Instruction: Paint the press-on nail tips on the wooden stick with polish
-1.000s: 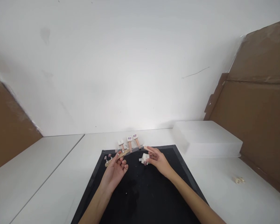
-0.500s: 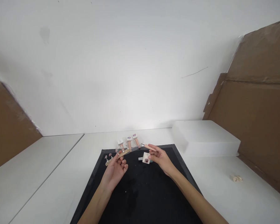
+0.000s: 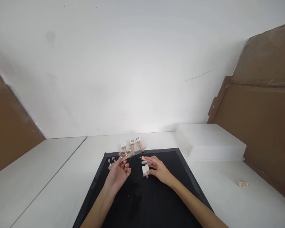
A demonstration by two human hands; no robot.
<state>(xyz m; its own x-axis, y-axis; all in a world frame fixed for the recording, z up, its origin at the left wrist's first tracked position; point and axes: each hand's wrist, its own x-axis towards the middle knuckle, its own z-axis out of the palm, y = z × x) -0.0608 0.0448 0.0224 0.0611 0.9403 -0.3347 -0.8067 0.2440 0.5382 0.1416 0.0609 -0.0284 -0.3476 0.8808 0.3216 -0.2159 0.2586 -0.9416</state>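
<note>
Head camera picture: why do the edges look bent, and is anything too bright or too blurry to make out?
Head view: the wide lens bows the white table edges and cardboard panel; the white wall glares brightest just above the table; the left hand and right hand are small and soft, so the wooden strip and small white bottle lack detail; shadows on the black mat are faint.
</note>
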